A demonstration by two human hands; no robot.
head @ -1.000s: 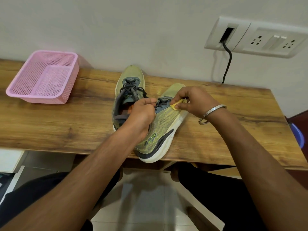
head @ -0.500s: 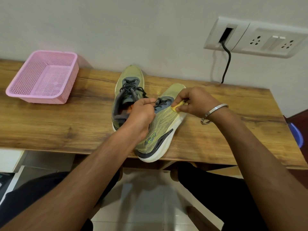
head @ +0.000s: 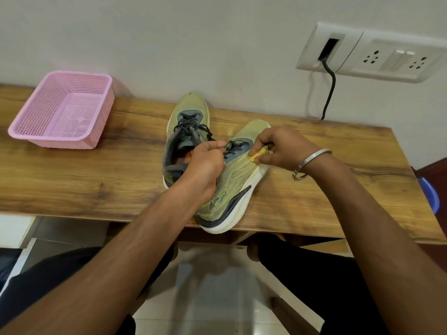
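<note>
Desk [head: 96, 184]: wooden top set against the wall; it carries everything here.
Pink basket [head: 60, 139]: at the desk's far left corner, well apart from the work.
Near shoe [head: 232, 187]: lies slanted at the middle of the front edge, with its heel just past that edge and its toe pointing at the wall. It looks light. The knit upper should give under pressure and the white foam sole should be firmer, so it is best steadied at the collar or along the sole, not by the soft mesh.
Far shoe [head: 191, 110]: just beside the near shoe on its left, toe almost at the back edge, laces loose.
Left hand [head: 205, 170]: fingers curled over the top of the near shoe at its dark laces [head: 235, 147], pinning it down.
Right hand [head: 283, 148]: fingertips pinch the yellow cloth against the shoe's right side.
Yellow cloth [head: 257, 155]: a small, limp wad beside the lace panel. It is likely to slip unless it is kept bunched tight.
Change: over the last second the cloth and right hand have crept slightly along the upper toward the front edge. The left hand, both shoes and the basket have kept their places.
</note>
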